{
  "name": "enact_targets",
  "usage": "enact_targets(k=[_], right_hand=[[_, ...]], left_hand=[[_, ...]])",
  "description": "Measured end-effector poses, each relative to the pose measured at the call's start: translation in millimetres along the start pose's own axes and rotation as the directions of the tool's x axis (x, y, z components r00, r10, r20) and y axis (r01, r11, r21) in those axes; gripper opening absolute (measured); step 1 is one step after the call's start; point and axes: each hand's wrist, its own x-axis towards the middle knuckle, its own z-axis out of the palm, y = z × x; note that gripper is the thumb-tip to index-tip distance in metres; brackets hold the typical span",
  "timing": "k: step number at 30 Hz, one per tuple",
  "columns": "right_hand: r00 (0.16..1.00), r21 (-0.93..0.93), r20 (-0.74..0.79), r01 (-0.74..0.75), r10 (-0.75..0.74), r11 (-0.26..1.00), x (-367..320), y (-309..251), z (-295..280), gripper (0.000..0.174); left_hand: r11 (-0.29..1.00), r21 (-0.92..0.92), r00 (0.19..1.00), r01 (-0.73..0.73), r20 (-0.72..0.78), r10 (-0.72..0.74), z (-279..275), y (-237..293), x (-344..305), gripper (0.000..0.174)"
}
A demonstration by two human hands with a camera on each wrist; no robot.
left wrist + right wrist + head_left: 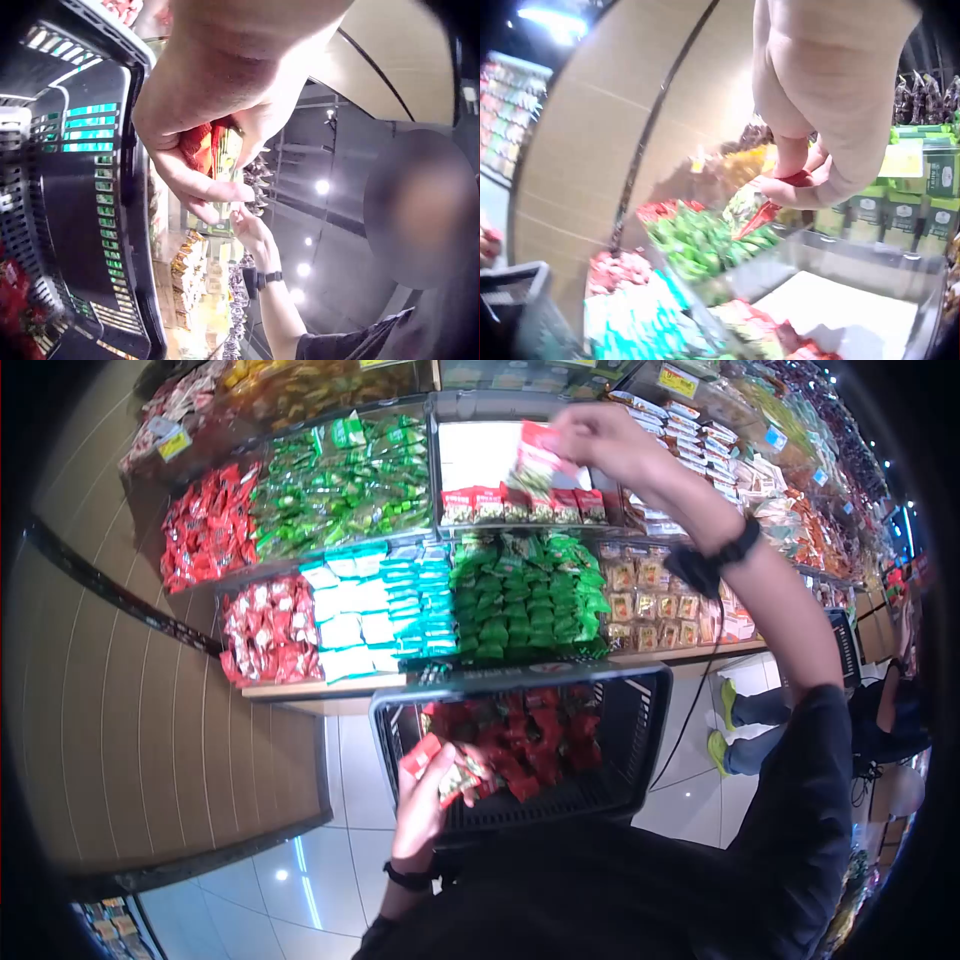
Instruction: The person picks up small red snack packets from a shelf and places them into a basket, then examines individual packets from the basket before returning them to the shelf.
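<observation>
My right hand (610,448) pinches a red-and-green packet (536,462) by its top, above a shelf bin with a white bottom and a row of similar packets (515,506) along its front. In the right wrist view, that hand (829,112) holds the packet (751,213) between thumb and fingers. My left hand (422,800) grips several red packets (455,772) over the left part of a black basket (640,760). The left wrist view shows its fingers curled round the packets (201,150). Red packets (535,745) lie inside the basket.
Green packets (345,485) and red packets (210,525) fill bins to the left. Blue-white (385,605), dark green (525,595) and boxed goods (655,595) line the lower shelf. A person's legs (755,725) show at the right, beyond my arm.
</observation>
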Motion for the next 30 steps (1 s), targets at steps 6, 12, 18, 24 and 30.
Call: enact_targets(k=[6, 12, 18, 24, 30], right_hand=[[0.981, 0.052, 0.005, -0.194, 0.194, 0.98, 152, 78, 45, 0.009], [0.979, -0.064, 0.004, -0.205, 0.206, 0.977, 198, 117, 85, 0.008], [0.955, -0.139, 0.121, -0.253, 0.269, 0.958, 197, 126, 105, 0.006], [0.978, -0.399, 0.105, -0.125, 0.18, 0.908, 190, 119, 106, 0.025], [0.956, -0.272, -0.011, 0.28, -0.294, 0.921, 141, 72, 60, 0.025]], left_hand=[[0.996, 0.032, 0.997, 0.079, 0.003, -0.079, -3, -12, 8, 0.03], [0.987, 0.064, 0.986, 0.148, 0.062, -0.152, -7, 0, 13, 0.03], [0.98, 0.053, 0.98, 0.19, 0.047, -0.193, -10, -4, 18, 0.028], [0.993, 0.017, 0.989, 0.12, 0.085, -0.121, -10, -4, 19, 0.037], [0.999, 0.011, 0.975, -0.041, 0.22, 0.038, 2, 4, 20, 0.053]])
